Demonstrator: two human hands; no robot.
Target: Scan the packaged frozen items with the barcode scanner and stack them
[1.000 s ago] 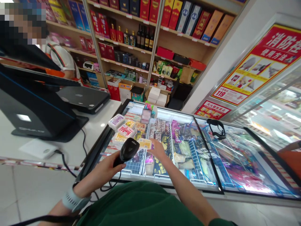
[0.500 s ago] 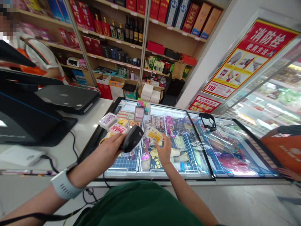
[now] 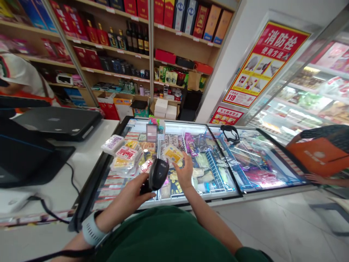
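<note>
My left hand (image 3: 138, 188), with a pale watch on its wrist, is wrapped round a black barcode scanner (image 3: 158, 174). The scanner's head points up and to the right. In my right hand (image 3: 184, 169) is a clear food pack with a yellow label (image 3: 173, 154), gripped by its right side above the freezer glass. The scanner is just to the left of and below this pack. Left of the scanner lie several stacked food packs (image 3: 127, 153) with red, yellow and purple labels, on the left part of the glass top.
The chest freezer (image 3: 207, 127) holds bagged goods in wire baskets. A black strap-like object (image 3: 230, 134) lies on its top. On the left counter stand a black flat box (image 3: 61, 123) and a dark till. People in orange stand at far left and right.
The view has turned right. My left hand has drawn the scanner down and away from the stacked packs, showing more of them. The yellow-labelled pack stays in my right hand.
</note>
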